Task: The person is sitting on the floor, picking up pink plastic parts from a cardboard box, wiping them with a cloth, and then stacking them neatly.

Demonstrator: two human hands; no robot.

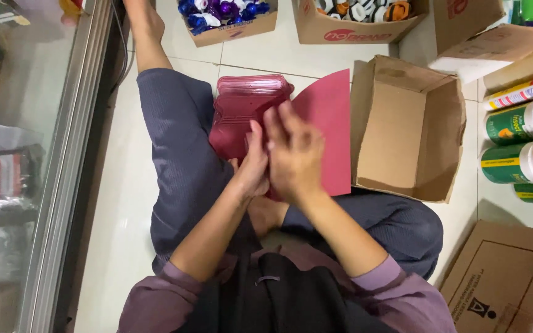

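Both hands worked one dark red card piece over lap: left hand (254,166) pinched its edge, right hand (294,154) pressed flat on top. Fold state unclear, hands hid it. Stack of red pieces (248,102) lay just ahead. Open cardboard box (402,132) stood empty beside it; nothing packed yet.

Both hands (279,154) together, fingers spread

I have one view only, from the wearer's head, looking steeply down at close range onto lap, hands (282,154) and tiled floor (124,216).
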